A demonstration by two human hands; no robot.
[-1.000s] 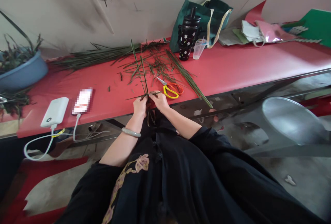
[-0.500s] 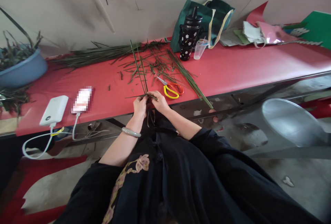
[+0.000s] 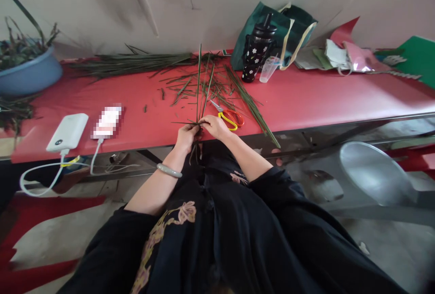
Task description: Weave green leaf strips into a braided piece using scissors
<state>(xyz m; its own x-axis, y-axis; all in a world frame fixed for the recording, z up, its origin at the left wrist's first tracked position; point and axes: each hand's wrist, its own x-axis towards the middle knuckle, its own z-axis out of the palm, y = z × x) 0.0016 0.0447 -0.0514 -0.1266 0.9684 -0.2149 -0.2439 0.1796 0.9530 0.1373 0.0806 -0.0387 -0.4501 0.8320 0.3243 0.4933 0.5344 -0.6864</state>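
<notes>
Both hands, left hand (image 3: pixel 186 134) and right hand (image 3: pixel 213 126), pinch a crossing of green leaf strips (image 3: pixel 200 90) at the red desk (image 3: pixel 142 117) edge; only a small knot looks woven, with long ends left loose. A blue basin (image 3: pixel 29 74) holds more leaves.

The held leaf strips (image 3: pixel 200 85) now stand upright instead of leaning left.

Bare red tabletop (image 3: pixel 326 97) lies open to the right; yellow-handled scissors (image 3: pixel 228 116) and scattered thin green leaf strips (image 3: pixel 204 86) crowd the middle, while a white rectangular power bank (image 3: pixel 67 132) blocks the left
</notes>
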